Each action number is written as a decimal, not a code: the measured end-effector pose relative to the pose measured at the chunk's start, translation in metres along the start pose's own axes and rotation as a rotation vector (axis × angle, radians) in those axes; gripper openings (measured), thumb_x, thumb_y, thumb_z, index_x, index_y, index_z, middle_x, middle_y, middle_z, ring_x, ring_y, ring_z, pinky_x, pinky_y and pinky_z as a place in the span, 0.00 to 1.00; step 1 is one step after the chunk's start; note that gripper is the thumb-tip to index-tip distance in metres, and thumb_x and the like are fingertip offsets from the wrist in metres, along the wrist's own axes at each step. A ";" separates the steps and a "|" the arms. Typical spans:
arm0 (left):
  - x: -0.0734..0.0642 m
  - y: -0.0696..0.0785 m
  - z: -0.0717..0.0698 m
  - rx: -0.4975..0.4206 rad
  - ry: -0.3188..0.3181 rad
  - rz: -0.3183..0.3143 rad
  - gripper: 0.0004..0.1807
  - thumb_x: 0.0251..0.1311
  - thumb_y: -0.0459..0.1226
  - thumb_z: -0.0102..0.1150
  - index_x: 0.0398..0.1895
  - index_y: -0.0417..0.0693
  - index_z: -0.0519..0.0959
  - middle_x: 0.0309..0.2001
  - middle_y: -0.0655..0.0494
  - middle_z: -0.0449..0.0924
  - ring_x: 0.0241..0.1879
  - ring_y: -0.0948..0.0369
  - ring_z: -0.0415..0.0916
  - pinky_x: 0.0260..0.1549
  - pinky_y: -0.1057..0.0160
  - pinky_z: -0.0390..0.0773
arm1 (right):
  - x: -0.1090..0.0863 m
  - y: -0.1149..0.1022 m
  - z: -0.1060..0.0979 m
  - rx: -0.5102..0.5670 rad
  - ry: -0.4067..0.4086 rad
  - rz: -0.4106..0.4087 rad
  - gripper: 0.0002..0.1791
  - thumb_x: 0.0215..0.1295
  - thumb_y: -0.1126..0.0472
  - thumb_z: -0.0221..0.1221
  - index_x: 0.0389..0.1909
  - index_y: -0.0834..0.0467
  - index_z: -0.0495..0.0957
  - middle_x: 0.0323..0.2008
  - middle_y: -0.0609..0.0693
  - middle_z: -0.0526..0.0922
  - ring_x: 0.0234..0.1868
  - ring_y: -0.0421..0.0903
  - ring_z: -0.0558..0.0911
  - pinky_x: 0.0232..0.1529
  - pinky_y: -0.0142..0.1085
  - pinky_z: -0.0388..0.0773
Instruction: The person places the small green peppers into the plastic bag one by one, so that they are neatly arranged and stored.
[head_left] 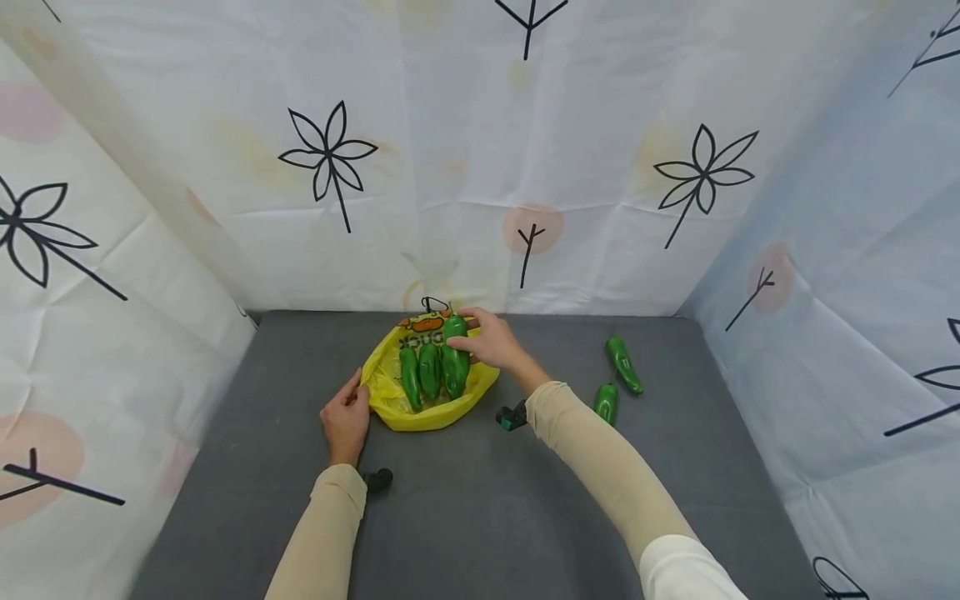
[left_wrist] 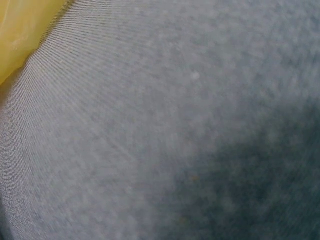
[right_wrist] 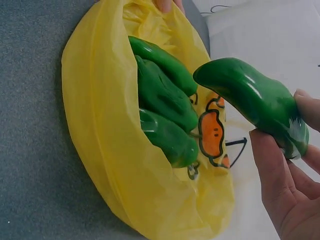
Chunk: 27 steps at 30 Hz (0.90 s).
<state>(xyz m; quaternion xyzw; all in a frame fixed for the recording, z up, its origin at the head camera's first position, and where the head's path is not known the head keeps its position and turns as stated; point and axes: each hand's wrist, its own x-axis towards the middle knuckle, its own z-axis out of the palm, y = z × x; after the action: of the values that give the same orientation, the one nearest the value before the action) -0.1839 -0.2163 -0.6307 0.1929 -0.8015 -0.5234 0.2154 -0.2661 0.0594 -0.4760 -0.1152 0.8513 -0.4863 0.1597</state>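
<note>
Clearly, the right hand (head_left: 489, 340) pinches a pepper (right_wrist: 247, 90) by one end over the yellow bag (head_left: 423, 421), near the head view's centre; the left hand (head_left: 347, 422) pinches its rim. Probably light, firm, slippery: grip mid-body.

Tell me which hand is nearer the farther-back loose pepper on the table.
Right. The right hand grips another pepper over the yellow bag, left of the loose pepper; the left hand is farther left, at the bag's edge.

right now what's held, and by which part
The right hand holds a green pepper near one end; the left hand pinches the yellow bag by its rim.
</note>
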 end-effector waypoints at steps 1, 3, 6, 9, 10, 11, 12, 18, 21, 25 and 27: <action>0.000 0.000 0.000 -0.006 -0.001 0.003 0.20 0.69 0.43 0.58 0.63 0.61 0.82 0.49 0.52 0.90 0.34 0.78 0.77 0.36 0.83 0.71 | 0.001 0.000 0.002 -0.002 0.002 0.001 0.38 0.68 0.50 0.66 0.76 0.52 0.64 0.67 0.61 0.75 0.39 0.52 0.88 0.44 0.51 0.86; 0.000 -0.001 0.000 -0.014 -0.002 0.009 0.20 0.69 0.42 0.58 0.62 0.60 0.83 0.49 0.51 0.90 0.34 0.79 0.77 0.36 0.83 0.71 | 0.002 -0.001 0.004 -0.006 0.006 0.002 0.38 0.68 0.50 0.66 0.76 0.53 0.64 0.67 0.61 0.75 0.39 0.52 0.88 0.45 0.53 0.86; 0.000 -0.002 0.000 -0.015 0.004 0.020 0.19 0.69 0.41 0.59 0.62 0.61 0.83 0.49 0.52 0.90 0.34 0.80 0.76 0.36 0.84 0.70 | 0.004 -0.001 0.008 -0.019 0.010 0.003 0.38 0.68 0.50 0.66 0.76 0.53 0.64 0.66 0.61 0.76 0.38 0.53 0.88 0.45 0.54 0.85; 0.001 -0.003 0.000 -0.017 0.012 0.034 0.19 0.69 0.42 0.59 0.62 0.62 0.83 0.48 0.52 0.90 0.33 0.81 0.76 0.35 0.85 0.70 | 0.005 0.000 0.012 -0.028 0.010 0.012 0.38 0.68 0.51 0.66 0.76 0.53 0.64 0.66 0.62 0.76 0.36 0.52 0.88 0.45 0.55 0.85; 0.001 -0.003 -0.001 -0.018 0.013 0.037 0.19 0.69 0.42 0.59 0.62 0.61 0.83 0.48 0.52 0.90 0.33 0.81 0.75 0.35 0.85 0.70 | 0.006 0.000 0.013 -0.031 0.009 0.015 0.38 0.69 0.51 0.66 0.76 0.54 0.64 0.66 0.62 0.76 0.35 0.52 0.87 0.46 0.55 0.85; 0.001 -0.002 -0.001 -0.019 0.013 0.040 0.19 0.69 0.42 0.59 0.62 0.61 0.83 0.48 0.51 0.90 0.32 0.81 0.75 0.34 0.85 0.70 | 0.006 0.000 0.014 -0.033 0.007 0.019 0.38 0.69 0.51 0.66 0.76 0.54 0.64 0.66 0.62 0.76 0.35 0.53 0.87 0.46 0.55 0.85; 0.000 -0.002 -0.001 -0.018 0.014 0.040 0.19 0.69 0.42 0.59 0.62 0.61 0.83 0.47 0.51 0.90 0.32 0.82 0.75 0.34 0.85 0.69 | 0.006 0.000 0.015 -0.033 0.005 0.023 0.38 0.69 0.52 0.66 0.76 0.54 0.64 0.66 0.62 0.76 0.35 0.54 0.87 0.46 0.55 0.85; 0.001 0.001 -0.002 -0.009 0.004 0.023 0.19 0.69 0.42 0.59 0.62 0.61 0.83 0.46 0.50 0.91 0.30 0.79 0.74 0.32 0.83 0.69 | 0.010 0.004 0.020 -0.036 -0.012 0.035 0.38 0.69 0.53 0.66 0.76 0.55 0.64 0.66 0.62 0.75 0.41 0.62 0.87 0.46 0.57 0.84; 0.001 0.002 -0.002 -0.011 0.006 0.025 0.19 0.69 0.42 0.59 0.62 0.60 0.83 0.46 0.50 0.91 0.30 0.79 0.74 0.32 0.83 0.69 | 0.014 0.006 0.023 -0.029 -0.015 0.041 0.38 0.69 0.53 0.66 0.76 0.56 0.64 0.67 0.63 0.74 0.40 0.59 0.87 0.46 0.57 0.84; 0.001 0.002 -0.003 -0.020 0.004 0.025 0.19 0.69 0.42 0.59 0.61 0.62 0.83 0.45 0.50 0.91 0.29 0.78 0.75 0.32 0.83 0.70 | 0.018 0.009 0.027 -0.010 -0.019 0.052 0.38 0.69 0.55 0.65 0.77 0.57 0.63 0.68 0.64 0.73 0.39 0.54 0.86 0.47 0.57 0.84; 0.000 0.002 -0.003 -0.022 0.003 0.027 0.19 0.69 0.42 0.59 0.61 0.62 0.83 0.45 0.49 0.91 0.29 0.78 0.74 0.32 0.82 0.70 | 0.019 0.011 0.030 -0.017 -0.022 0.055 0.38 0.69 0.55 0.65 0.77 0.58 0.63 0.68 0.64 0.73 0.39 0.53 0.86 0.47 0.57 0.84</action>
<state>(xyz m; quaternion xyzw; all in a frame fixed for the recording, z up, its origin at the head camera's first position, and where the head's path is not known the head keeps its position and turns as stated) -0.1828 -0.2180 -0.6278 0.1805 -0.7980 -0.5289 0.2258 -0.2732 0.0345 -0.5024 -0.0986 0.8565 -0.4732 0.1812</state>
